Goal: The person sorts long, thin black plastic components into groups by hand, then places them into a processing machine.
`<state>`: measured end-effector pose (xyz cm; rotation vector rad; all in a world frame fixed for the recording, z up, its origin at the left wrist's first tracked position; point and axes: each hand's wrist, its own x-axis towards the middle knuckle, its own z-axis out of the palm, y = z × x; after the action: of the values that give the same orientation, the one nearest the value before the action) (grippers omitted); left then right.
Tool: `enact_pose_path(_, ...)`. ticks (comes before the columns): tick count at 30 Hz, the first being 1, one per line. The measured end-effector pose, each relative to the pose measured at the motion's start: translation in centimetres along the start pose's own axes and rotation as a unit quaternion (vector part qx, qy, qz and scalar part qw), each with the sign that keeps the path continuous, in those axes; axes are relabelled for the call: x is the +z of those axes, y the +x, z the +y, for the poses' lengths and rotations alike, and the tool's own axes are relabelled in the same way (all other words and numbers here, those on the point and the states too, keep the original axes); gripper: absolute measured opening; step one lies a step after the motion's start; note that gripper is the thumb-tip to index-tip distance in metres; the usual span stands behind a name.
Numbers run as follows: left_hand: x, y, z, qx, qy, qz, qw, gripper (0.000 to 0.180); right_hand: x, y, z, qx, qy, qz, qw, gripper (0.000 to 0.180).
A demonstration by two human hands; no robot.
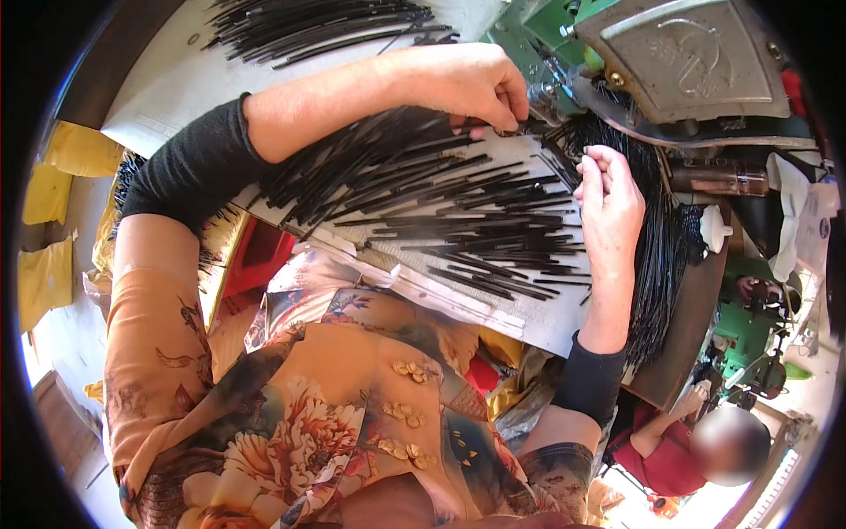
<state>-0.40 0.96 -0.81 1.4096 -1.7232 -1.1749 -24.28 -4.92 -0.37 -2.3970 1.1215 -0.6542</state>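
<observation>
Bent over the far side of the white tabletop (370, 256), my left hand (476, 84) pinches the end of a thin black rod (507, 132) beside the green machine (542, 44). Its fingertips are partly hidden behind the hand. My right hand (610, 198) is raised to the right of it, thumb and fingers drawn together; what they hold, if anything, is too small to make out. Between my arms many loose thin black rods (467, 229) lie fanned over the tabletop. A dense bundle of long black rods (656, 291) hangs just right of my right wrist.
Another pile of black rods (317, 26) lies at the far left. The machine's grey metal cover (692, 57) juts over the far right, above a curved metal bar (670, 137). A brown bottle (718, 176) lies beyond the bundle. A person in red (661, 458) works at lower right.
</observation>
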Motion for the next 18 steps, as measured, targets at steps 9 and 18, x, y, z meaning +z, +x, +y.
enact_pose_path(9, -0.6, -0.1, -0.2, 0.021, -0.101, 0.001, 0.995, 0.035, 2.1, 0.2, 0.1, 0.094, 0.259, 0.014, 0.961, 0.011)
enact_pose_path(18, -0.6, -0.1, -0.3, 0.001, -0.145, 0.016, 0.989, 0.032, 3.1, 1.1, -1.9, -0.001, 0.197, 0.024, 0.980, 0.013)
